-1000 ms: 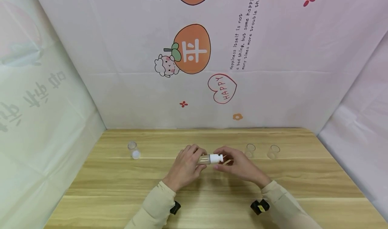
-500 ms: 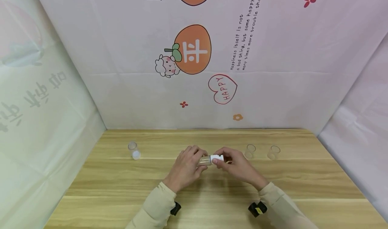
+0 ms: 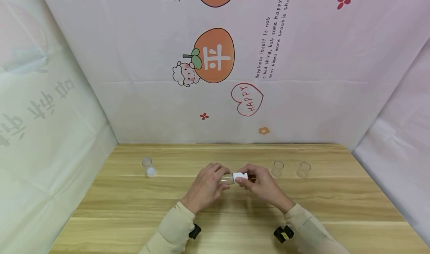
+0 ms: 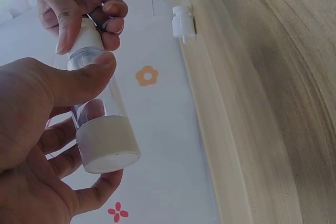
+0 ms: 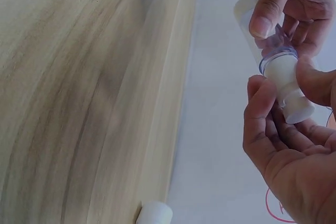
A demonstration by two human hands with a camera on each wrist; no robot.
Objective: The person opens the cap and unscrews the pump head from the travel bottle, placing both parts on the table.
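Note:
A clear pump bottle with a white base lies nearly level between my hands in the head view. My left hand grips its clear body, thumb across the side in the left wrist view. At the bottle's other end, my right hand pinches the white pump top between thumb and fingers. The right wrist view shows the same white pump top seated against the clear neck, with the fingers curled beside it. Part of the bottle is hidden behind my left fingers.
Left on the wooden table stands a clear container with something white at its bottom. Two clear cups stand at the right. A small white pump piece appears in the left wrist view. A white cylinder shows in the right wrist view.
My right thumb and fingers, spread around the pump top a second ago, have come together onto it. The right forearm has shifted slightly left; the left hand has stayed on the bottle.

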